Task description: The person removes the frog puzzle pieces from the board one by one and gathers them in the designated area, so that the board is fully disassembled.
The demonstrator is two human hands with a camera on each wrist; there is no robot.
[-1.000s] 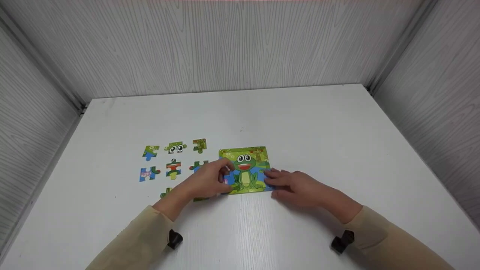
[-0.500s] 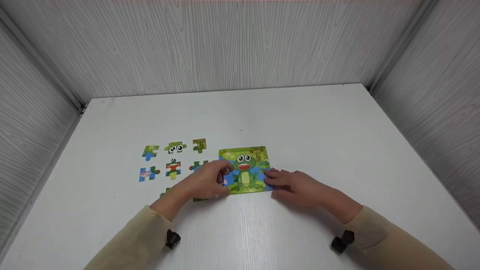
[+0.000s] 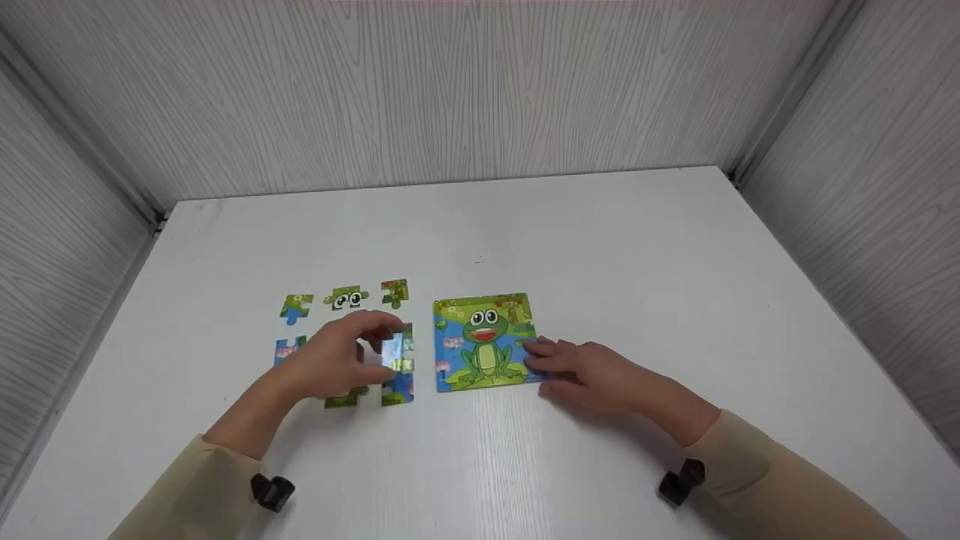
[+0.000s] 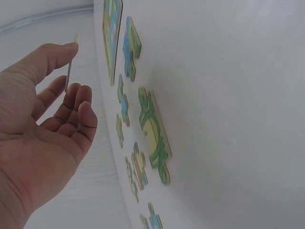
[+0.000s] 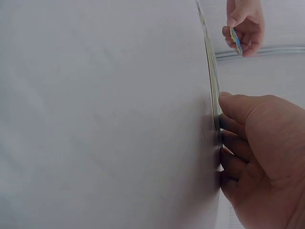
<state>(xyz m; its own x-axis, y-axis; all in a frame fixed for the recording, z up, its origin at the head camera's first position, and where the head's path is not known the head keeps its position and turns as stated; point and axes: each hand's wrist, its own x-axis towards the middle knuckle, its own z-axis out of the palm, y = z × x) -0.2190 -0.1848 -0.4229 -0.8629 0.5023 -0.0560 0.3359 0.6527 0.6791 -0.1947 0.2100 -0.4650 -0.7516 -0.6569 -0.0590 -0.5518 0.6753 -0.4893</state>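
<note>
My left hand is over the right column of loose jigsaw pieces, pinching one puzzle piece between thumb and fingers. In the left wrist view this held piece appears edge-on, raised off the table; the right wrist view shows its coloured face. A square puzzle board with a smiling green frog lies flat to the right of the pieces. Fingertips of my right hand rest on the board's lower right edge, fingers fairly relaxed, with the thumb beside that edge.
Several loose pieces lie in rows left of the board, among them a frog-eyes piece, a corner piece and a blue-green piece. My left hand covers some. White wood-grain panels enclose the white table.
My left hand has moved left from the board's left edge to above the loose pieces, with a puzzle piece in its fingers. The board's left side is uncovered. My right hand has stayed put.
</note>
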